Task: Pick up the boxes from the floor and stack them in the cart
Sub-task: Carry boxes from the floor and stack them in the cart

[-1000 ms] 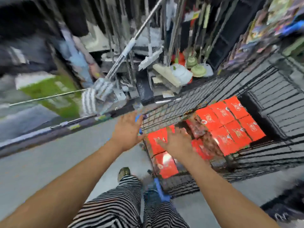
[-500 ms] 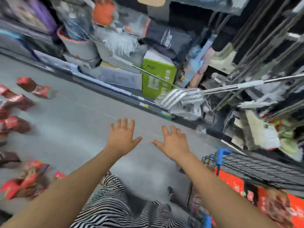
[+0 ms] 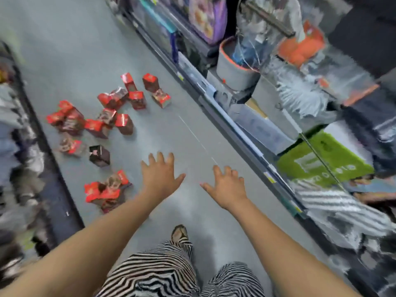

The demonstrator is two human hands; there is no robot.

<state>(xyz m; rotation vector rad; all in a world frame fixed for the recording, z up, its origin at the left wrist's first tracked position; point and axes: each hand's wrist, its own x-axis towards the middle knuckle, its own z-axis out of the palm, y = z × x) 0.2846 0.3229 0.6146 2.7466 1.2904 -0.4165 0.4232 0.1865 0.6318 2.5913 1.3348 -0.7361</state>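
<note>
Hands out front, both of them, and both empty: the left hand (image 3: 159, 179) is fanned wide, palm down, fingers straight, thumb stuck out to the right, and it grips nothing. The right hand (image 3: 227, 187) is spread beside it, fingers a touch more bent, nothing in it either, and the two thumbs point at each other across a gap. Both hover over the bare grey floor (image 3: 160, 50) of a shop aisle. Off to the left of the hands lie the red boxes (image 3: 122, 121), scattered loose on the floor, some upright, some tipped on their sides, several touching. A small heap (image 3: 102, 192) sits just beside the left forearm, nearest of the lot. A dark box (image 3: 99, 155) stands alone between that heap and the bigger cluster further up the aisle. Down the right side runs low shelving, with a grey bucket (image 3: 233, 69) with an orange rim and a green carton (image 3: 325, 159); much of the stock there is smeared by blur. Striped trousers (image 3: 158, 273) fill the bottom edge, one shoe (image 3: 179, 232) planted forward between the arms.
</note>
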